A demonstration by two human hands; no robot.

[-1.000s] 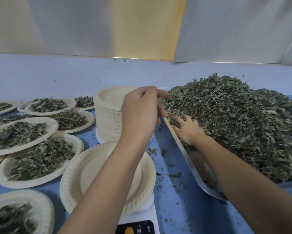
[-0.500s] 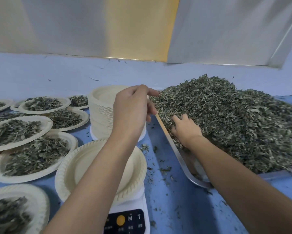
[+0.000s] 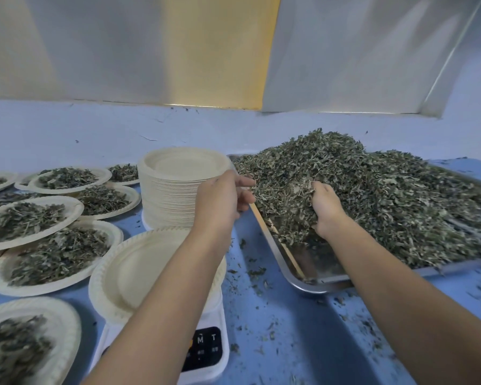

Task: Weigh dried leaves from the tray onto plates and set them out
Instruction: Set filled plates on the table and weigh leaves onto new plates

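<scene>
Since half a second ago the right hand [image 3: 326, 208] has turned from lying flat to cupping a clump of dried leaves [image 3: 386, 195] at the heap's near-left edge. The left hand [image 3: 219, 198] hovers loosely curled, grasping nothing, just beside the tray [image 3: 311, 286] rim. These leaves look feather-light, brittle and loose — better scooped from beneath than pinched. Counted on the desk [image 3: 289, 343]: one scale [image 3: 206, 348] carrying one empty plate [image 3: 139, 270]; from it, one tray at 2 o'clock, one plate stack [image 3: 172, 198] at 12 o'clock, and at least seven filled plates [image 3: 113, 236] at 9 to 10 o'clock.
</scene>
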